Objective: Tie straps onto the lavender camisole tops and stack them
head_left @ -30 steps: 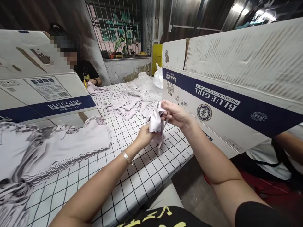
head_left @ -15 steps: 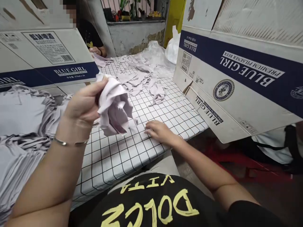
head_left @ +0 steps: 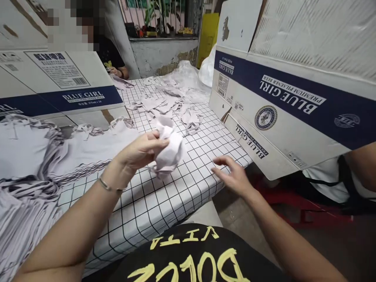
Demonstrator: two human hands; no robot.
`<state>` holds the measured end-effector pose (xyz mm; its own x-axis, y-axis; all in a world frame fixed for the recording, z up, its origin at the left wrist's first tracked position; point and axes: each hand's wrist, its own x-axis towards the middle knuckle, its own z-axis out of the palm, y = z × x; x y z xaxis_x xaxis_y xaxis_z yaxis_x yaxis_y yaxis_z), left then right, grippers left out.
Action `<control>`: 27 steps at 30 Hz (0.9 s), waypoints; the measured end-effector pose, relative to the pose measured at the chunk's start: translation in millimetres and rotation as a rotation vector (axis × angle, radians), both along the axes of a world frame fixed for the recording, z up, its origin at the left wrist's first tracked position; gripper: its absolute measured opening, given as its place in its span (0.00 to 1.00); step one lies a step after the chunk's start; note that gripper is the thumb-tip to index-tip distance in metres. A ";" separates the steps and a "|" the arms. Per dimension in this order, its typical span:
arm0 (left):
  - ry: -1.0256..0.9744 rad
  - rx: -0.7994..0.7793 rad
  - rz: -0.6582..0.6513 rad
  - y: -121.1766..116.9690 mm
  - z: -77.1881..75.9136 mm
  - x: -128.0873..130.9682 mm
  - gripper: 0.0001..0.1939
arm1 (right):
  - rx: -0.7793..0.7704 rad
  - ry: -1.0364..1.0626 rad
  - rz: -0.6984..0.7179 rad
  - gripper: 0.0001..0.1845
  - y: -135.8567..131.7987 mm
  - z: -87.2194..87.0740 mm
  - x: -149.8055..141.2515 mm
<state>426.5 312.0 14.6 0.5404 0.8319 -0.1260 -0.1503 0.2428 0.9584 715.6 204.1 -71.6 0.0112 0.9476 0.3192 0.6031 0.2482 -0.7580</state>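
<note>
A crumpled piece of pale lilac fabric (head_left: 171,154) is pinched between the thumb and fingers of my left hand (head_left: 138,150), held over the table. My right hand (head_left: 233,178) hovers by the table's right front edge, thumb and fingers apart, holding nothing. Beyond the held piece, loose fabric pieces (head_left: 190,117) of the same colour lie scattered on the checked tablecloth (head_left: 123,211). At the left, flat garment-like pieces (head_left: 85,150) with straps lie in layers beside a thick stack (head_left: 26,227) of similar fabric.
A cardboard beer carton (head_left: 288,105) stands at the right, its lower flap hanging past the table edge. Another carton (head_left: 85,70) stands at the back left, with a person (head_left: 110,55) behind it. Clear plastic bags (head_left: 188,78) sit at the far end. A red stool (head_left: 282,207) is below right.
My left hand has moved right with the fabric, lower over the table. My right hand has lifted off the tablecloth and shifted right, its fingers spreading. The view has turned slightly.
</note>
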 end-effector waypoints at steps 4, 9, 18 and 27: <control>0.059 -0.106 0.016 2.4 -9.4 20.2 0.11 | -0.115 0.321 0.262 0.13 67.5 13.7 -56.6; 0.519 0.097 0.473 3.9 -61.5 -3.0 0.11 | -0.241 0.050 0.002 0.10 101.3 -14.7 -42.4; 0.916 0.651 0.195 -38.4 -124.2 5.7 0.08 | -0.090 -0.316 0.403 0.08 103.6 -34.1 -63.4; 0.830 0.456 0.072 -5.7 -93.8 -8.0 0.16 | -0.315 -0.102 0.575 0.18 151.9 -3.1 -37.5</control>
<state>418.5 306.3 -79.2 0.3701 0.9234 -0.1016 0.6214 -0.1648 0.7660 678.0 356.0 -74.7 -0.5399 0.8417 -0.0016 0.5133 0.3278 -0.7931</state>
